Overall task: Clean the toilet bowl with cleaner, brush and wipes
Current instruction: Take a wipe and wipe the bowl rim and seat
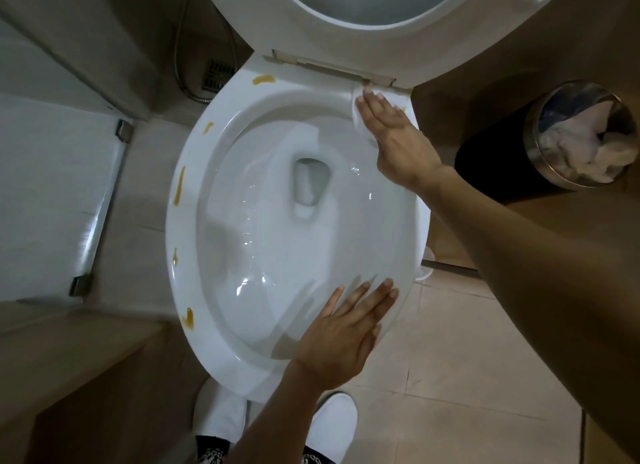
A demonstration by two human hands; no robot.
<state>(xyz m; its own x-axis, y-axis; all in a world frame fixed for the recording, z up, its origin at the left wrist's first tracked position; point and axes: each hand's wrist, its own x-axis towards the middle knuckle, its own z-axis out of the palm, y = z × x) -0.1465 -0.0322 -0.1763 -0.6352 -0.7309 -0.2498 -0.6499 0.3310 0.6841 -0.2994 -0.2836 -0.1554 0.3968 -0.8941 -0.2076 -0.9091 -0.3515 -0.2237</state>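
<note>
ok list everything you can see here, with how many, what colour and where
toilet bowl: one, white, centre, seat up
seat: one, white, raised at top
stains: five, yellow-brown, along the rim's image-left side
wipe: one, white, on the rim near the hinge, under the right hand
bin: one, shiny metal, image right, holding white paper
hose: one, metal, on the floor at upper left
drain: one, dark, on the floor beside the hose
shoes: two, white, bottom edge
right hand: flat, pressing the wipe
left hand: open, fingers spread, at the near rim; whether it touches is unclear
</note>
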